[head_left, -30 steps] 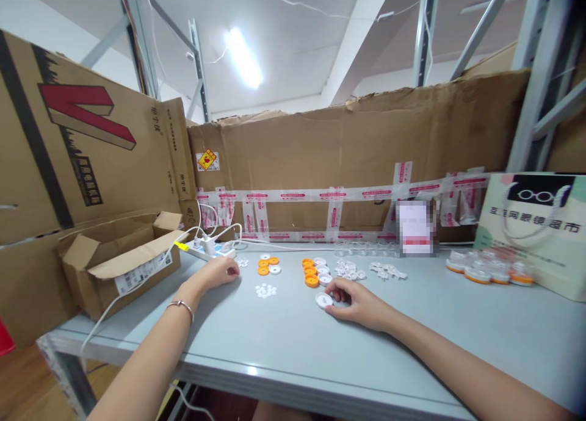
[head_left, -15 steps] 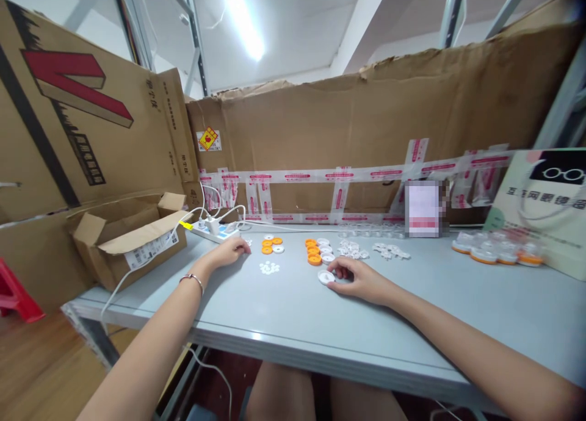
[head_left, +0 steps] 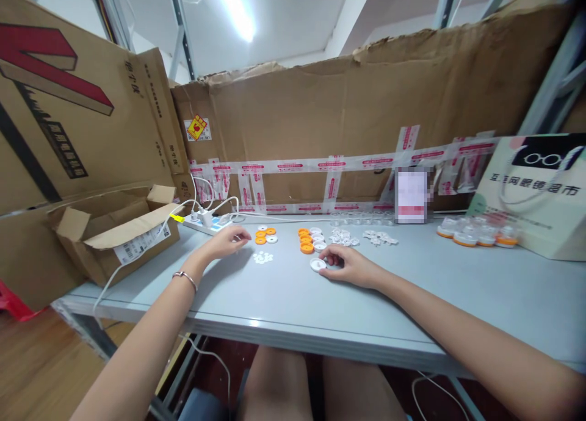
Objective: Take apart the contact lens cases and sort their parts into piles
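My right hand [head_left: 345, 265] grips a shallow white round cap [head_left: 317, 265] by its right edge, thumb in front, low over the table. Just behind it stand several orange caps [head_left: 306, 248] in a row beside a row of white caps [head_left: 319, 247]. My left hand [head_left: 233, 239] hovers with thumb and fingers drawn together; anything between the fingertips is too small to make out. Close to its fingertips lies a small group of orange rings [head_left: 260, 240] and white rings [head_left: 271, 239]. Several little white discs [head_left: 262, 258] are scattered in front of that group.
Piles of small white parts [head_left: 343, 238] lie behind my right hand. Clear-and-orange round containers [head_left: 486, 235] stand by a paper bag [head_left: 540, 195] at right. At left are a power strip [head_left: 206, 223] with cables and an open cardboard box [head_left: 132, 238]. A cardboard wall [head_left: 297, 128] closes the back.
My left hand has shifted slightly right, closer to the orange and white rings. My right hand keeps its hold on the white cap. The whole view has shifted a little.
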Available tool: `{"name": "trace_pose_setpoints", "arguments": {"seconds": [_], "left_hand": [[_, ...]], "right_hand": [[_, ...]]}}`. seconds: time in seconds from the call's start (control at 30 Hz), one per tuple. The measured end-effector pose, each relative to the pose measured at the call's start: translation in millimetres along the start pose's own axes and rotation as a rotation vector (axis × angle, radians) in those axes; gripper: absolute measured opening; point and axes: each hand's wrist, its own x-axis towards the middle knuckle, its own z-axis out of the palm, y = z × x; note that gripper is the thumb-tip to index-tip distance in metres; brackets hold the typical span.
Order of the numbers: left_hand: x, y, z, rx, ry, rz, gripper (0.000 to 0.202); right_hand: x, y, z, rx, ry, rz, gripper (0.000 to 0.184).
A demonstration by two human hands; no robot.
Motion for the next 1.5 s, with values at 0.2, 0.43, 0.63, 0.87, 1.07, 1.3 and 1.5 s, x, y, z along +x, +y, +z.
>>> {"name": "trace_pose_setpoints", "arguments": {"seconds": [0.2, 0.43, 0.63, 0.87, 1.07, 1.3, 1.5], "left_hand": [[12.7, 83.8, 36.1, 0.023, -0.077, 0.305, 0.021], [30.1, 112.0, 65.0, 0.023, -0.195, 0.327, 0.031], [30.0, 104.3, 74.8, -0.168, -0.156, 0.275, 0.029], [27.7, 101.2, 72.3, -0.248, -0.092, 0.201, 0.028], [35.8, 79.4, 27.7, -0.190, 0.033, 0.006, 0.037], [87.2, 28.0, 18.7, 0.098, 0.007, -0.237, 0.027], [109.8, 10.1, 41.8, 0.203, -0.141, -0.357, 0.028]], "right_hand": [[0.1, -0.1, -0.3, 0.031, 0.005, -0.020, 0.025], [-0.4, 0.0, -3.2, 0.066, -0.008, -0.044, 0.029], [-1.5, -0.3, -4.5, 0.053, -0.044, -0.042, 0.027], [-5.2, -2.7, -9.0, 0.236, -0.077, -0.021, 0.051], [-3.9, -3.6, -9.8, 0.289, -0.072, 0.036, 0.050], [-3.5, -4.8, -9.3, 0.246, -0.051, 0.048, 0.039], [-3.9, -4.4, -9.0, 0.236, -0.061, 0.059, 0.036]]}}
